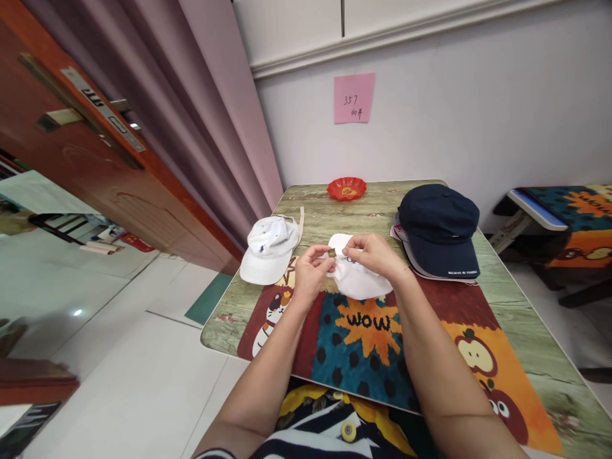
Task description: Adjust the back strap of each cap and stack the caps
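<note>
So both hands are pretty much meeting in the middle of the frame. Left hand [310, 271] has thumb and fingers pinched together on a little brownish metal-looking clip [332, 253], no real gap there. Right hand [375, 255] is pinched too, fingertips closed on a bit of the white cap [361, 285] right beside the clip, probably its strap, though it's too small to be sure.

The clip sits between the two sets of fingertips, nearer the left hand, and the short line from it to the right fingertips runs roughly sideways. The cap itself lies just below and right of the clip, stretching from upper left to lower right, so most of it is closer to the right hand, which covers some of the dark lettering.

Going outward: under all that is a colourful mat [335, 373] with a big "WOW" on it. Left of the hands there's another pale cap [270, 245], its strap sticking up. On the right, a navy cap [437, 223] tops a small stack. Red dish [347, 189] at the table's [306, 197] far edge, pink note [354, 99] on the wall above.
</note>
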`<state>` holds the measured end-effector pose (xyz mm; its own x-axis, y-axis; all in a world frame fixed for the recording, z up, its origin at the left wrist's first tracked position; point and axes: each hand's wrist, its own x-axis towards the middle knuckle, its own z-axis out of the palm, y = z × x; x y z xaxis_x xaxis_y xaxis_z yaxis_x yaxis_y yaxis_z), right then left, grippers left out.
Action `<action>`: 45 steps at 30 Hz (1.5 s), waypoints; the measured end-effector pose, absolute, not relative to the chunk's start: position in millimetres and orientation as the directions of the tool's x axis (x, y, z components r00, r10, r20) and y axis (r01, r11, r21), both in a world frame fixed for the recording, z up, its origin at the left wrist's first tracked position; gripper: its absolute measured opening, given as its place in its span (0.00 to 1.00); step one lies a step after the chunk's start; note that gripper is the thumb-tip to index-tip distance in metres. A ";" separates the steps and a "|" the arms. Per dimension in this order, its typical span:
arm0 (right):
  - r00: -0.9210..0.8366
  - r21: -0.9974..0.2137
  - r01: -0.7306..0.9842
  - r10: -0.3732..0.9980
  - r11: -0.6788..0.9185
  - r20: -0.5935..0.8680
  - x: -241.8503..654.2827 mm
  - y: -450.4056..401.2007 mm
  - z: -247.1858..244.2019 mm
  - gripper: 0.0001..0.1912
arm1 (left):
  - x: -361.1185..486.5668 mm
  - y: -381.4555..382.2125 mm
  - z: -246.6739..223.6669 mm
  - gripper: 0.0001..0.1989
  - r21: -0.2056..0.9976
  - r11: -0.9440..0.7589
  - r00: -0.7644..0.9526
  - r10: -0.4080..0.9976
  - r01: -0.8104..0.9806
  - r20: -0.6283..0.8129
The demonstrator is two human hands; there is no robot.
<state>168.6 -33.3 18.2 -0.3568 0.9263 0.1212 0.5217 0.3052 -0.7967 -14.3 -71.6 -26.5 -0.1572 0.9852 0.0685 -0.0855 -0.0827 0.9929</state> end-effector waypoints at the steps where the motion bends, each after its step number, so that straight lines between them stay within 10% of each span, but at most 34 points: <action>1: -0.365 -0.798 0.516 0.923 0.311 0.123 169.2 -33.4 18.6 0.11 | -14.7 -71.4 -26.6 0.19 0.993 -0.082 -0.155 0.986 -0.084 0.069; 21: -0.402 -0.799 0.510 0.909 0.319 0.107 172.2 -28.1 11.7 0.12 | -15.3 -68.5 -27.3 0.16 0.992 -0.102 -0.094 0.990 0.079 0.109; 29: -0.409 -0.841 0.441 0.904 0.314 0.122 172.0 -27.3 9.6 0.11 | -13.4 -74.7 -18.6 0.10 0.779 -0.345 -0.141 0.867 0.523 0.479; 37: -0.407 -0.857 0.419 0.905 0.301 0.119 170.6 -29.8 11.9 0.10 | -8.3 -72.2 -19.4 0.18 0.988 -0.036 -0.127 0.992 -0.150 0.016; 45: -0.487 -0.862 0.361 0.860 0.355 0.151 166.3 -30.4 9.1 0.10 | -5.3 -72.9 -24.5 0.20 0.993 -0.081 -0.167 0.984 -0.086 0.066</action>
